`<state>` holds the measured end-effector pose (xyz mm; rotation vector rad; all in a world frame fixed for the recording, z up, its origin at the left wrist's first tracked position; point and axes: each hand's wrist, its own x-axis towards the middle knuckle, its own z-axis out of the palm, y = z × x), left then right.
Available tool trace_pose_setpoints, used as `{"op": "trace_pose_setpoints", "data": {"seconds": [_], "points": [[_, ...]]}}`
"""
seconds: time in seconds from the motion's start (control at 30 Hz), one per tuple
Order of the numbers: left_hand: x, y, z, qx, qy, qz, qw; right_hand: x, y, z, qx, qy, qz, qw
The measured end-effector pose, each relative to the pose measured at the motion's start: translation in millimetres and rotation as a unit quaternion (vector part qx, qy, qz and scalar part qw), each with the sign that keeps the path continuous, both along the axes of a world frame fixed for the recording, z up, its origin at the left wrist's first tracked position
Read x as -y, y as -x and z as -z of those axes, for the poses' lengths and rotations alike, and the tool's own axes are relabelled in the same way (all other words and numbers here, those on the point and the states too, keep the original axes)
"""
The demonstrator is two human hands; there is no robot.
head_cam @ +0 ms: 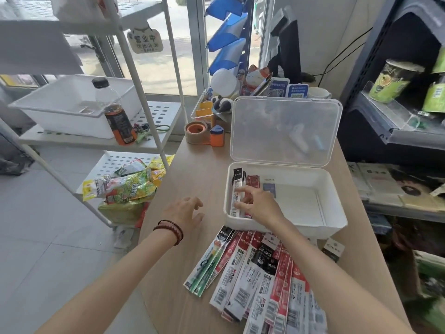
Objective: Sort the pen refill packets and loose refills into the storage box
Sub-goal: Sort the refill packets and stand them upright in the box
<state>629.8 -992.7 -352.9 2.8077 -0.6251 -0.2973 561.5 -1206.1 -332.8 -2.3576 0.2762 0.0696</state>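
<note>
Pen refill packets (260,273), loose lot: we record a fanned heap on the near end of the counter (192,169), just in front of the storage box (334,220), mostly red-and-white and black-and-white sleeves with barcodes, plus green ones at the heap's left edge. Storage box: white, rectangular, its translucent lid (286,131) hinged up and standing open at the far side. Boxed packets (237,182): a small batch lies lengthwise along the box's left wall, black-and-white ones outermost, red beside them, and a small blue-grey card sits a little to the right; the rest of the box floor shows bare white. Right hand (260,203): inside the box, fingers curled onto the boxed packets, forearm passing over the heap. Left hand (185,210): above the bare counter to the left of the box, fingers spread and loosely bent, holding nothing; we note a dark red beaded bracelet (171,231) at the wrist. The two hands are apart. Other items on the counter's far end: brown tape roll (195,131), orange dispenser (217,136) beside it, panda figure (222,103), cat figurine (256,77), white mug (317,92). To the left, a white shelf rack (154,141) carries a white tub (65,104), a drinks bottle (118,116) and, on a lower shelf, yellow-green snack bags (130,184).
</note>
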Motion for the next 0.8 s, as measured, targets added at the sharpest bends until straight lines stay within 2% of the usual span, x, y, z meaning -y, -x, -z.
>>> {"op": "trace_pose_setpoints", "data": {"seconds": [0.17,0.37,0.67,0.73,0.8], "points": [[-1.8,21.0,8.7,-0.003,-0.001,-0.015,1.0,-2.1,-10.7,1.3,0.021,0.113,-0.034,0.993],[-7.8,34.3,8.5,0.0,-0.016,0.003,1.0,4.8,-23.7,1.4,0.024,0.125,-0.025,0.992],[-10.9,57.8,-2.9,-0.011,-0.002,-0.024,1.0,5.9,-27.7,2.7,-0.029,0.103,-0.009,0.994],[-9.6,65.3,-5.8,-0.008,0.005,-0.027,1.0,5.5,-26.5,3.3,-0.016,0.12,-0.011,0.993],[-9.1,70.1,-6.9,-0.005,0.008,-0.024,1.0,5.2,-26.3,3.5,0.035,0.153,0.01,0.988]]}}
